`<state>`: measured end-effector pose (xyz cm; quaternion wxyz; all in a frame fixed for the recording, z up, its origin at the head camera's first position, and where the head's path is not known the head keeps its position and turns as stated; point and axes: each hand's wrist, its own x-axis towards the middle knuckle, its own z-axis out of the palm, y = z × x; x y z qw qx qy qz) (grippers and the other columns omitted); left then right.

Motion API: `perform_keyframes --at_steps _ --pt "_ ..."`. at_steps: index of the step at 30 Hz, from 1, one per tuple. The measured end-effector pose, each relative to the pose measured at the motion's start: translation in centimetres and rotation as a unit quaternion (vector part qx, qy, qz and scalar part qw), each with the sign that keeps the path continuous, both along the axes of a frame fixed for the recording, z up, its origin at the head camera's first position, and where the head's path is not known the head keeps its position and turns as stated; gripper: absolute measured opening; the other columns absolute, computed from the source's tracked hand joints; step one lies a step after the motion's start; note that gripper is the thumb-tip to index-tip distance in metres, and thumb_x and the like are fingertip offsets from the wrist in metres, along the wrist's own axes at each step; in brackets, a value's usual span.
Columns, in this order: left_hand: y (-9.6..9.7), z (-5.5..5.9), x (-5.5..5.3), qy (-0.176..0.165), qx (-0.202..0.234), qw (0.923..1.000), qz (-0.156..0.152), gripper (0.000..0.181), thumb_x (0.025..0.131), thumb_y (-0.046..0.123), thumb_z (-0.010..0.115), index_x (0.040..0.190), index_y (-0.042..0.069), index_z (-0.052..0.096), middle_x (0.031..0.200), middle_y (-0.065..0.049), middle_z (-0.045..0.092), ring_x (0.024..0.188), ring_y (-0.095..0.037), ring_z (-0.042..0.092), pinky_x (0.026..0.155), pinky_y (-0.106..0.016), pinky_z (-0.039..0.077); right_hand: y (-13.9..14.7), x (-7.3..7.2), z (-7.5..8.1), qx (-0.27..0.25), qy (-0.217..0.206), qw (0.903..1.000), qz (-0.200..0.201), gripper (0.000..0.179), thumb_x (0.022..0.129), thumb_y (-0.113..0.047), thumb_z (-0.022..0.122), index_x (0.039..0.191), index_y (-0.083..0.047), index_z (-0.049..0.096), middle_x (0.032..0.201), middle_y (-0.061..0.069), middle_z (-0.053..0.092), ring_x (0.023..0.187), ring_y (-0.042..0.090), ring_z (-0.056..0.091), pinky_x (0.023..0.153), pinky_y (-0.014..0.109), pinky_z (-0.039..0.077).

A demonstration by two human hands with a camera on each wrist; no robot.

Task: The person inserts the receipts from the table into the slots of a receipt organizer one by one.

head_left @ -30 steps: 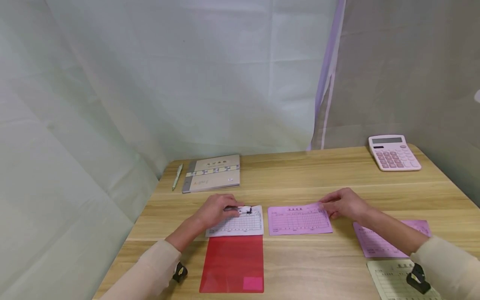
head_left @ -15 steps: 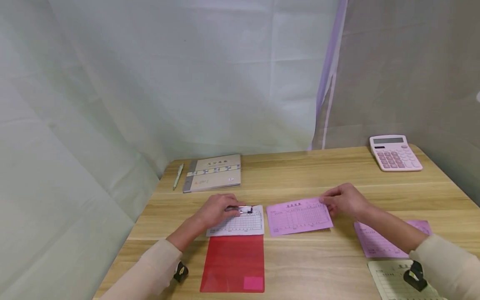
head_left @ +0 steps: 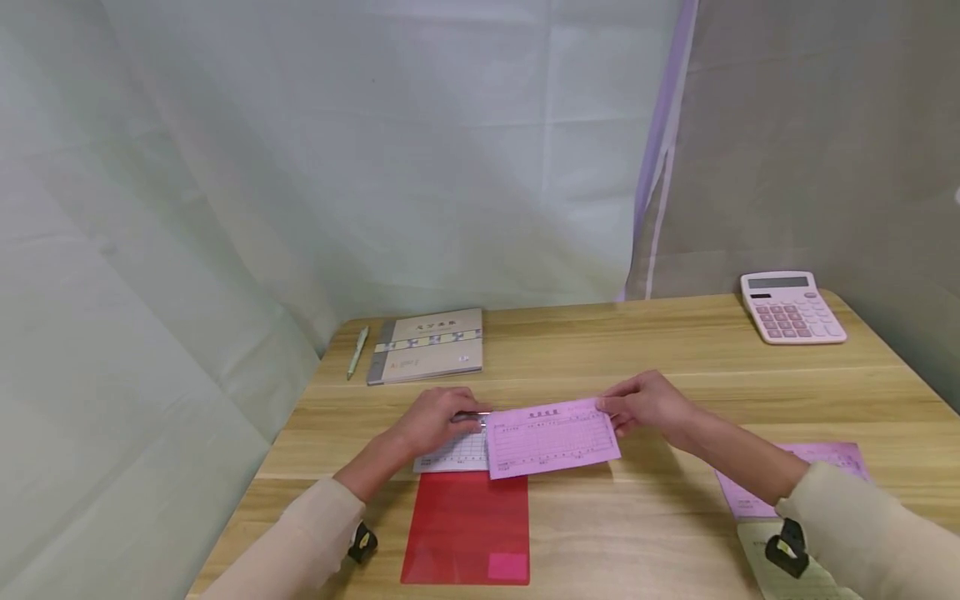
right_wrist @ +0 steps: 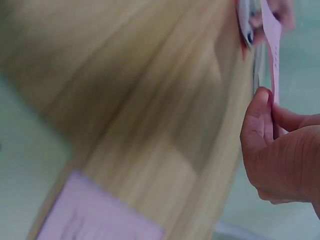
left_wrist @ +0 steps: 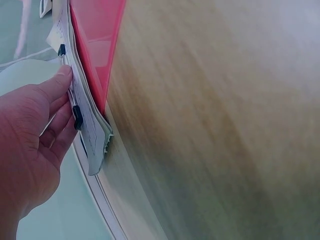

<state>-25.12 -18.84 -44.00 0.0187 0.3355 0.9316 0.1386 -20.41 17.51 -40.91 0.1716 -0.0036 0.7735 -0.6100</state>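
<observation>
At the top of a red clipboard (head_left: 465, 525), my left hand (head_left: 438, 417) grips the metal clip (left_wrist: 77, 117), thumb on one side and fingers curled on the other. White printed forms (head_left: 448, 456) lie on the board under the clip. My right hand (head_left: 651, 408) pinches the upper right corner of a pink form (head_left: 551, 442) between thumb and fingers. That sheet is raised at a tilt and overlaps the right part of the white forms in the head view, hiding most of the clip there.
Another pink form (head_left: 738, 497) and a pale green form (head_left: 761, 558) lie at the right, partly under my right forearm. A pink calculator (head_left: 791, 308) stands at the back right. A notebook (head_left: 427, 346) and a pen (head_left: 357, 354) lie at the back left.
My right hand has lifted the pink form off the table and carried it left, over the right part of the white forms. My left hand has stayed on the clip.
</observation>
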Motion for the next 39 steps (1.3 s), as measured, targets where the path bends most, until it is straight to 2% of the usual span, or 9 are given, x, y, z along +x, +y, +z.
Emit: perform_keyframes --at_steps 7,13,18,25,33,39 --pt "-0.1 -0.1 -0.2 -0.001 0.001 1.0000 0.000 0.034 0.098 0.018 0.080 0.131 0.023 0.078 0.105 0.011 0.070 0.087 -0.007 0.058 0.081 -0.029 0.051 -3.7 0.6 -1.6 0.019 0.013 0.9996 -0.015 0.019 0.099 0.002 0.070 0.111 0.017 0.073 0.084 0.016 0.076 0.065 0.017 0.068 0.062 0.032 0.060" --pt "0.0 0.0 -0.2 -0.006 0.000 0.9999 0.011 0.036 0.097 0.020 0.081 0.133 0.024 0.077 0.105 0.011 0.069 0.088 -0.007 0.058 0.082 -0.029 0.050 -5.0 0.9 -2.4 0.067 0.049 0.9962 -0.027 0.015 0.098 0.000 0.073 0.109 0.009 0.076 0.086 0.012 0.074 0.066 0.020 0.067 0.061 0.035 0.059" --pt "0.0 0.1 -0.1 -0.013 0.000 0.9998 0.015 0.037 0.096 0.023 0.082 0.133 0.025 0.077 0.105 0.011 0.069 0.087 -0.007 0.058 0.081 -0.029 0.049 -5.3 1.0 -2.5 0.091 0.074 0.9922 -0.041 0.008 0.098 0.002 0.074 0.101 0.006 0.079 0.083 0.011 0.073 0.065 0.021 0.067 0.059 0.033 0.059" --pt "0.0 0.2 -0.2 -0.009 -0.004 0.9999 0.001 0.035 0.096 0.025 0.082 0.131 0.023 0.078 0.104 0.011 0.069 0.086 -0.007 0.057 0.080 -0.029 0.049 -6.6 0.6 -1.8 0.116 0.124 0.9853 -0.021 0.005 0.094 0.002 0.078 0.092 0.002 0.082 0.080 0.007 0.074 0.064 0.017 0.065 0.057 0.032 0.057" --pt "0.1 0.1 -0.4 0.012 -0.010 0.9995 -0.026 0.032 0.098 0.022 0.080 0.130 0.019 0.079 0.105 0.007 0.072 0.087 -0.008 0.060 0.081 -0.032 0.051 -9.6 -0.2 -1.5 0.101 0.106 0.9891 -0.011 0.004 0.092 0.001 0.080 0.093 0.004 0.082 0.078 0.009 0.075 0.061 0.020 0.069 0.057 0.032 0.059" --pt "0.3 0.2 -0.3 0.002 -0.025 0.9996 -0.012 0.030 0.101 0.023 0.076 0.131 0.022 0.077 0.109 0.009 0.070 0.091 -0.008 0.061 0.084 -0.033 0.051 -11.2 -0.7 -1.9 0.088 0.093 0.9918 -0.005 0.004 0.093 0.003 0.078 0.092 0.005 0.081 0.078 0.012 0.076 0.062 0.021 0.071 0.059 0.035 0.061"
